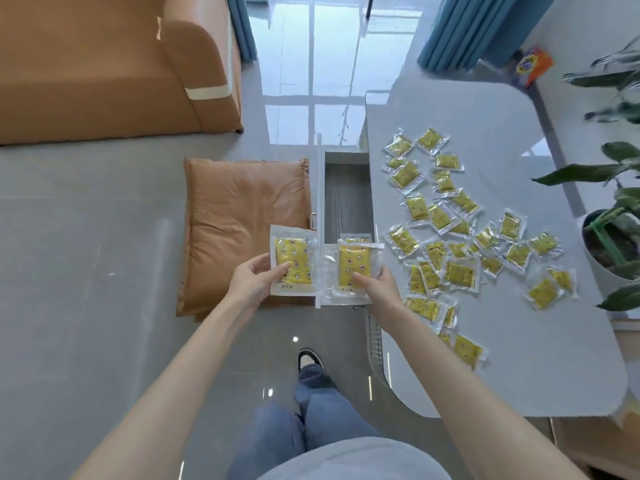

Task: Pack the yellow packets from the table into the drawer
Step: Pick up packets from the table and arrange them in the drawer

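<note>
Several yellow packets [460, 273] in clear wrappers lie scattered over the pale grey table [485, 109]. An open drawer [346, 199] sticks out from the table's left side, its grey floor bare at the far end. My left hand [254, 280] holds one yellow packet [293, 261] just left of the drawer's front edge. My right hand [379, 284] grips another yellow packet [354, 263] over the drawer's near end, where it rests on or just above packets lying inside.
An orange cushion [235, 223] lies on the floor left of the drawer. An orange sofa [114, 64] stands at the back left. Potted plants [613, 237] stand along the table's right side. My legs and a shoe [310, 362] are below.
</note>
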The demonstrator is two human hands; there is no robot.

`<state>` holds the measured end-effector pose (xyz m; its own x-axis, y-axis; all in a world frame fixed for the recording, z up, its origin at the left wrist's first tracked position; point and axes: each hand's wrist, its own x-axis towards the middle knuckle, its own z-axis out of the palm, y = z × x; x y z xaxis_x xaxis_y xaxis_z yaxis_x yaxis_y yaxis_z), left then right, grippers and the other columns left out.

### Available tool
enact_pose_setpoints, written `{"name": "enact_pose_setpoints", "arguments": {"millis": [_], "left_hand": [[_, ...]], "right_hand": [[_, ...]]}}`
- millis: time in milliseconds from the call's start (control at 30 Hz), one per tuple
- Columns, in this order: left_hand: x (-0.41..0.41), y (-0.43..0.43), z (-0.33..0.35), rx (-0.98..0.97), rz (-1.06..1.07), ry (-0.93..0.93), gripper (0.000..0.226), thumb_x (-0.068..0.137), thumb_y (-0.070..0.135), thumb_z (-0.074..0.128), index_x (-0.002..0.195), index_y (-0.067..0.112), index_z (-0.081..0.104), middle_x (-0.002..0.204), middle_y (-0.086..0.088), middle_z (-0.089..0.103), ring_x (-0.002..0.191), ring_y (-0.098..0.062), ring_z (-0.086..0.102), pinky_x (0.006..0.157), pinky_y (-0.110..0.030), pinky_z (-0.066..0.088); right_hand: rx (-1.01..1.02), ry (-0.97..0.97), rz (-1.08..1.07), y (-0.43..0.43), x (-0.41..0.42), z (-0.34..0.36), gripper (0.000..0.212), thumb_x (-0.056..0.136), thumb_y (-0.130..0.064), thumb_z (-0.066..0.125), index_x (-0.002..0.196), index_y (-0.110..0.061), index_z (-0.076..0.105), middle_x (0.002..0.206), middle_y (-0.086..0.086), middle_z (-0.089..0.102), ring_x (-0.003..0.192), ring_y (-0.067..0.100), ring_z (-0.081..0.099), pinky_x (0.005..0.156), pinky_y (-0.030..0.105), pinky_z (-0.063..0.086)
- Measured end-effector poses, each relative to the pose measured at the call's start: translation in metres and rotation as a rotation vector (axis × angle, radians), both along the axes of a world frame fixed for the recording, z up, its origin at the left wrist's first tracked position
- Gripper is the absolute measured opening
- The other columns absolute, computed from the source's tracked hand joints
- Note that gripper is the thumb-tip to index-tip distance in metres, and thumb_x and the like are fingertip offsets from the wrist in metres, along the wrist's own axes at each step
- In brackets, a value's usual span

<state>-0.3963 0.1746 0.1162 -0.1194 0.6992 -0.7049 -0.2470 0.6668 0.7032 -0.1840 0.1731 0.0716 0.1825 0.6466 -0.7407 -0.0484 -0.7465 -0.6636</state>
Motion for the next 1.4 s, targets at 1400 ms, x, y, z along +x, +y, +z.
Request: {"name": "enact_pose_setpoints", "arguments": {"millis": [1400], "left_hand": [[0.141, 0.356, -0.37, 0.119, -1.077, 0.438, 0.037, 0.088, 0.011, 0.063, 0.125, 0.009, 0.06, 0.117, -0.007, 0.065, 0.089, -0.019, 0.064, 0.08, -0.033, 0.055]], "right_hand": [[-0.26, 0.397, -1.341, 0.169, -0.015, -0.353, 0.074, 0.077, -0.015, 0.078, 0.141, -0.015, 0.041, 0.14, 0.009, 0.05, 0.125, 0.029, 0.052, 0.105, 0.048, 0.043]]}}
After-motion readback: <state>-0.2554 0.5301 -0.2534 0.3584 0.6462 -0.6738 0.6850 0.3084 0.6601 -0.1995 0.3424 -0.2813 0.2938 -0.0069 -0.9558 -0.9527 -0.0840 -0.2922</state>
